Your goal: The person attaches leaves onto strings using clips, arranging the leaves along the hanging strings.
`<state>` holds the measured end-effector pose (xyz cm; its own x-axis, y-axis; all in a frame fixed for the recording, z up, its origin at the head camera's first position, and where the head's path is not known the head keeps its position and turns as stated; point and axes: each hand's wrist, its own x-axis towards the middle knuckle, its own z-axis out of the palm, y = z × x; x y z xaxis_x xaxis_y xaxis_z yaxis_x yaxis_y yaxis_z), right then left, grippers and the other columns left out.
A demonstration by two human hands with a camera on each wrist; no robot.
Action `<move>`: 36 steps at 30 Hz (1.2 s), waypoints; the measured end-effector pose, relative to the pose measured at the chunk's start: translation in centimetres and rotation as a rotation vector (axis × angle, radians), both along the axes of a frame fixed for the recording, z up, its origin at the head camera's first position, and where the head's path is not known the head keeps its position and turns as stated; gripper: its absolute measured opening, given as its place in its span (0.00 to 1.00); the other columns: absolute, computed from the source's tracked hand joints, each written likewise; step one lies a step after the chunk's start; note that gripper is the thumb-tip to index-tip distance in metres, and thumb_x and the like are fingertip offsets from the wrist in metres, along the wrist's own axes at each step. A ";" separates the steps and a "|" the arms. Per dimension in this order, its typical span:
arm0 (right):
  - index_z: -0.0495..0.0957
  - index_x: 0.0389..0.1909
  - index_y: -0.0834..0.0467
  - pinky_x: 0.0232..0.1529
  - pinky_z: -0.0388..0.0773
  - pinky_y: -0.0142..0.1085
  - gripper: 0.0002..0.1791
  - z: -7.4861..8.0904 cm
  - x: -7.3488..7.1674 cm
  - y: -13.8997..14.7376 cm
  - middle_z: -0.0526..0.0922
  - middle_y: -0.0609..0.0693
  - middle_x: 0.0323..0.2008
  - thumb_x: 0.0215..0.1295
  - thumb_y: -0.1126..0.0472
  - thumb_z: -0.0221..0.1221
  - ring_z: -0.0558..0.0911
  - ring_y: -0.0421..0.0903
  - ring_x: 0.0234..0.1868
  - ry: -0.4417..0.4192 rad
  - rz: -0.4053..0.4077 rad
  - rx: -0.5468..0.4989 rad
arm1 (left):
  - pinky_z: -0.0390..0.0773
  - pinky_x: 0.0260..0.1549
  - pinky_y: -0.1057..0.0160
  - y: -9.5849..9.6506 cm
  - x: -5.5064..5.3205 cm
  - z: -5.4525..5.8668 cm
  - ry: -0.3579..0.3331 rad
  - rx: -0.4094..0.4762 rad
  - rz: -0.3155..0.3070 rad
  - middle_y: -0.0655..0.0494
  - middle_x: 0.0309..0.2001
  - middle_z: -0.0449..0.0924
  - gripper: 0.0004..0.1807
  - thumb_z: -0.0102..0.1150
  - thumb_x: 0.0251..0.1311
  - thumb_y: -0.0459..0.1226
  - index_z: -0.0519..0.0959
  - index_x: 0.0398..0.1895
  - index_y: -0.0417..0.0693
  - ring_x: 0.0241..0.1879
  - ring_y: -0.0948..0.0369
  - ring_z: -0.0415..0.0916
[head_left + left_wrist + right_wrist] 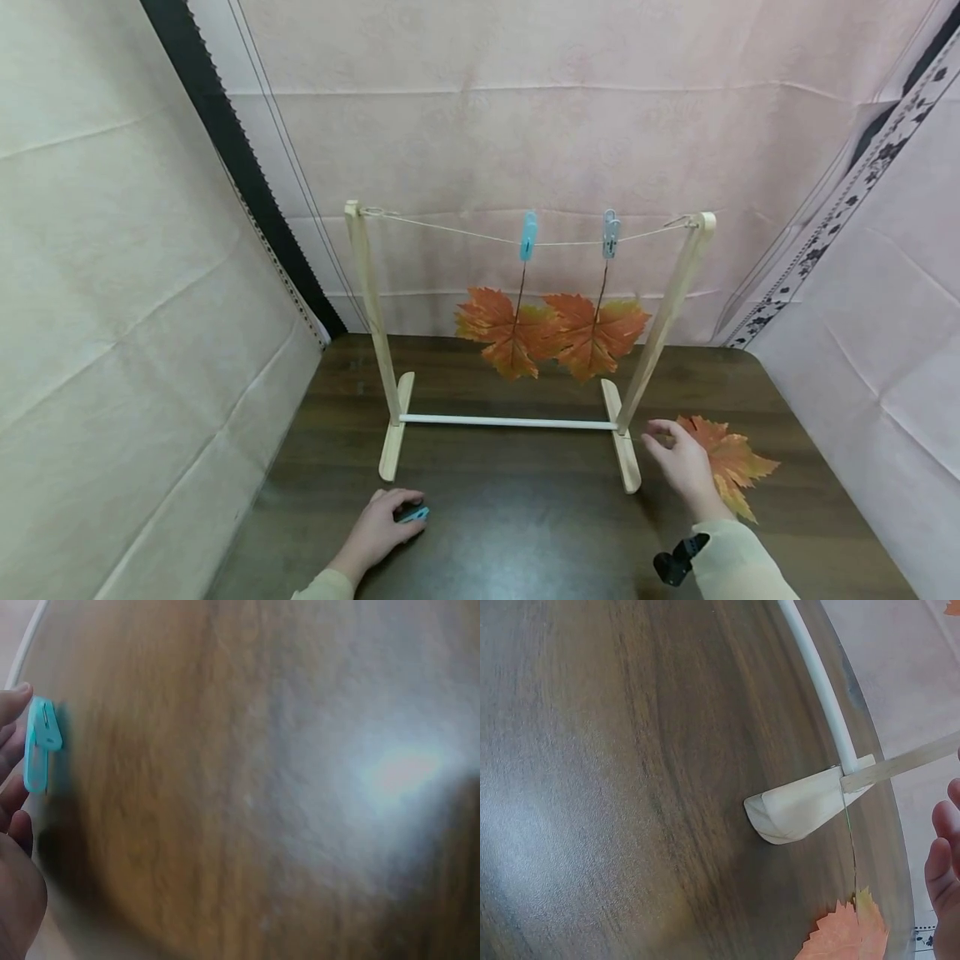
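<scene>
At the near left, my left hand (380,527) holds a light-blue clothespin (415,515) between thumb and fingers, low over the table. In the left wrist view the clothespin (41,746) shows its spring, close by the fingertips. My right hand (680,465) is beside the right foot of a wooden stand, its fingers bent loosely with nothing between them. An orange maple leaf (731,458) lies just right of that hand, partly overlapped by it. In the right wrist view the leaf's thin stem (853,847) reaches toward the stand's foot (802,806).
The stand's two posts (667,321) carry a string (450,229). From it hang two orange leaves (510,332), one by a blue clothespin (528,236), the other by a grey-blue clothespin (611,235). A white rod (510,422) joins the feet. Pale cloth walls surround the dark wooden table.
</scene>
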<state>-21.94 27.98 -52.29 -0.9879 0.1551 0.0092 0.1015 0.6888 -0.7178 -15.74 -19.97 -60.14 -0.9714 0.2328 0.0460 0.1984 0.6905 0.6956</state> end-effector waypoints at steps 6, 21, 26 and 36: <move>0.69 0.50 0.54 0.34 0.72 0.44 0.28 -0.1 -0.1 0.1 0.73 0.55 0.48 0.56 0.38 0.48 0.71 0.54 0.46 0.003 0.007 0.014 | 0.68 0.33 0.65 -1.0 0.6 0.0 -0.076 -0.018 0.013 0.70 0.42 0.73 0.26 0.61 0.40 0.57 0.75 0.45 0.62 0.38 0.65 0.64; 0.69 0.48 0.51 0.28 0.71 0.37 0.28 -0.5 -0.3 -0.1 0.74 0.53 0.47 0.55 0.36 0.47 0.74 0.51 0.41 0.009 0.035 0.037 | 0.68 0.35 0.63 -1.7 0.4 0.2 -0.021 -0.096 -0.074 0.71 0.43 0.72 0.19 0.61 0.46 0.46 0.74 0.46 0.60 0.38 0.66 0.64; 0.69 0.48 0.52 0.29 0.72 0.39 0.27 -0.7 -0.4 0.2 0.74 0.53 0.46 0.56 0.37 0.47 0.75 0.53 0.42 0.022 0.039 0.050 | 0.68 0.36 0.62 -1.8 0.3 0.4 -0.061 -0.067 -0.073 0.67 0.45 0.71 0.25 0.63 0.43 0.47 0.72 0.49 0.56 0.40 0.63 0.64; 0.65 0.55 0.54 0.36 0.71 0.45 0.32 -1.7 -0.8 0.5 0.69 0.57 0.52 0.55 0.37 0.47 0.72 0.56 0.47 -0.026 0.022 0.030 | 0.69 0.34 0.66 -2.1 -0.1 0.1 -0.062 -0.032 -0.044 0.65 0.42 0.70 0.21 0.63 0.46 0.41 0.73 0.46 0.54 0.36 0.65 0.66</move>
<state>-22.74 28.46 -53.96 -0.9911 0.1329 -0.0121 0.1041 0.7125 -0.6939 -15.88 -22.04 -60.07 -0.9611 0.2754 -0.0216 0.1864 0.7044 0.6849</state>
